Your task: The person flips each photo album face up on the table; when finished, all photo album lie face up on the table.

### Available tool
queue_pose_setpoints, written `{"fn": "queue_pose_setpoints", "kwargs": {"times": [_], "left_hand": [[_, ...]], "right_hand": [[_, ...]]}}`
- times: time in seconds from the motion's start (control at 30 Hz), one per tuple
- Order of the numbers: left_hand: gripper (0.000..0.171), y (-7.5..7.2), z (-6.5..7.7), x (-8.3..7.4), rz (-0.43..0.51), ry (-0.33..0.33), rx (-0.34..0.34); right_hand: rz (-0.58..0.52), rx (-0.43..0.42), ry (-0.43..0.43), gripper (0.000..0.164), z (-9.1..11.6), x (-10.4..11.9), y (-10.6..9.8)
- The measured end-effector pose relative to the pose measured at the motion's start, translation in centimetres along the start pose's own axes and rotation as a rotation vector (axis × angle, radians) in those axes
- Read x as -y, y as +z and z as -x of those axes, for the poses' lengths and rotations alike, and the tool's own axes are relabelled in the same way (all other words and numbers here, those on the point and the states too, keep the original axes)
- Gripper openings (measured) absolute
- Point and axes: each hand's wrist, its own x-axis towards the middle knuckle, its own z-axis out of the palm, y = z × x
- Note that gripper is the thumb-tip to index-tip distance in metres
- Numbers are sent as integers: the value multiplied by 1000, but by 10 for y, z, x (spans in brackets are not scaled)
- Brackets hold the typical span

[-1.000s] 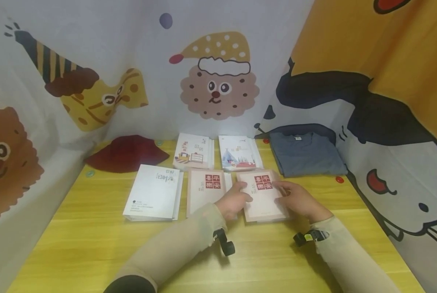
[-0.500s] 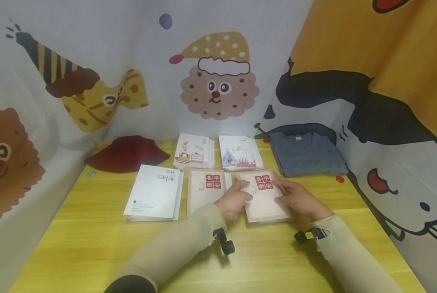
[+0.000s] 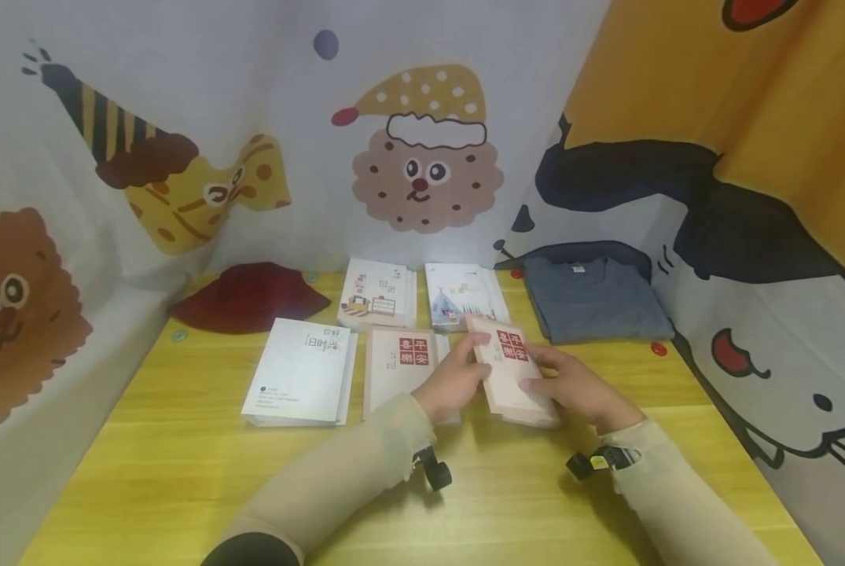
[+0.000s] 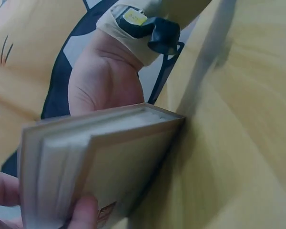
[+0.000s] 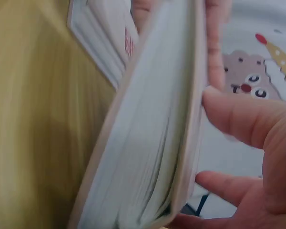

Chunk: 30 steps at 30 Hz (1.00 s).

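A pale pink book (image 3: 514,381) with a red four-square print is held between both hands, raised and tilted above the table. My left hand (image 3: 452,379) pinches its left side; in the left wrist view the thumb (image 4: 84,213) lies on the printed cover and the fingers are behind the other one. At the right side, my right hand (image 3: 579,385) holds the book, its thumb (image 5: 238,114) and a finger against the cover in the right wrist view. The page edges (image 5: 143,124) face that camera. Beside it lies a matching pink book (image 3: 399,385).
A white book (image 3: 302,369) lies at the left on the yellow wood table (image 3: 181,479). Two illustrated books (image 3: 378,292) (image 3: 457,295) stand in a back row, between a dark red hat (image 3: 252,299) and a folded grey shirt (image 3: 595,299). A printed curtain (image 3: 273,94) encloses the table.
Both hands have lifted and tilted the pink book; its upper left corner has come up and its cover now looks narrower from the head. The other books have stayed put.
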Motion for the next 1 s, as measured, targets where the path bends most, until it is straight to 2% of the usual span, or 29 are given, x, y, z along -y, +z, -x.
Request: {"fn": "queue_pose_setpoints", "kwargs": {"times": [0.13, 0.27, 0.43, 0.6, 0.8, 1.0], "left_hand": [[64, 0, 6, -7, 45, 41, 56], [68, 0, 12, -14, 37, 65, 77], [75, 2, 18, -18, 43, 74, 77], [76, 1, 20, -20, 26, 93, 40], [70, -2, 18, -15, -31, 117, 58], [68, -4, 16, -10, -94, 124, 105]], "right_hand": [[-26, 26, -50, 74, 5, 8, 5], [-80, 63, -68, 73, 8, 13, 9], [-120, 102, -70, 72, 8, 14, 10], [-216, 137, -26, 70, 9, 14, 9], [-194, 82, 5, 66, 13, 19, 9], [-106, -37, -4, 65, 14, 26, 11]]}}
